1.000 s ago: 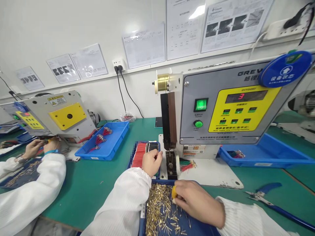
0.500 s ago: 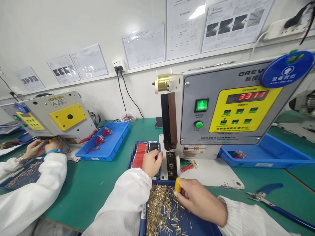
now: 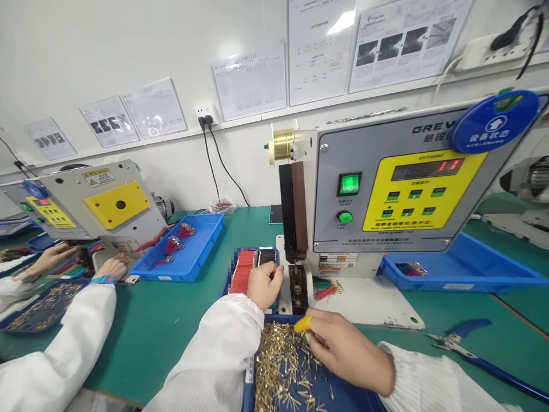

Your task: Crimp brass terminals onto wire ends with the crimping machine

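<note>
My left hand (image 3: 265, 284) is curled closed beside the crimping die (image 3: 297, 285) of the grey press (image 3: 386, 194), fingertips pinched toward it; what they hold is too small to name. It rests over a small tray of red wires (image 3: 243, 269). My right hand (image 3: 343, 349), with a yellow finger cot (image 3: 302, 324) on the forefinger, pinches among the loose brass terminals (image 3: 278, 366) in the blue tray (image 3: 343, 395) in front of me; whether it has a terminal is hidden.
A co-worker's hands (image 3: 110, 268) work at a second press (image 3: 98, 206) on the left. A blue tray (image 3: 189, 246) holds finished red wires. Another blue tray (image 3: 463, 269) lies right of my press. Blue-handled cutters (image 3: 467, 343) lie on the green mat.
My right hand lifted toward the die, then dipped back into the terminals with the forefinger pointing left. The counter display changed. The co-worker's near hand moved right, off their press.
</note>
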A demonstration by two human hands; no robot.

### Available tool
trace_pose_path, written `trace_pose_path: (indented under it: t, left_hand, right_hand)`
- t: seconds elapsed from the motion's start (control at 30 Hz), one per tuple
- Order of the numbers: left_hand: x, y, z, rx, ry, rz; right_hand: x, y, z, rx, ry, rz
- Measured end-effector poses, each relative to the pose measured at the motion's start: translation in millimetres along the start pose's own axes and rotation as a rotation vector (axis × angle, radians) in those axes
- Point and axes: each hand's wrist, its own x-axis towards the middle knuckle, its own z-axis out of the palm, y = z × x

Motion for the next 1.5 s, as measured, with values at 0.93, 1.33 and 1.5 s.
trace_pose_path:
  t: [0.93, 1.33, 1.5]
  left_hand:
    - [32.4, -62.3, -53.3, 0.616, -0.256, -0.288]
    - [33.8, -64.6, -46.9, 0.665, -0.215, -0.270]
    - [34.0, -64.9, -46.3, 0.666, -0.203, -0.268]
  right_hand:
    - [0.1, 4.1, 2.3, 0.079, -0.034, 0.137]
    - [-0.3, 4.3, -0.5, 0.104, 0.070, 0.042]
    - [0.0, 2.6, -1.8, 0.103, 0.100, 0.032]
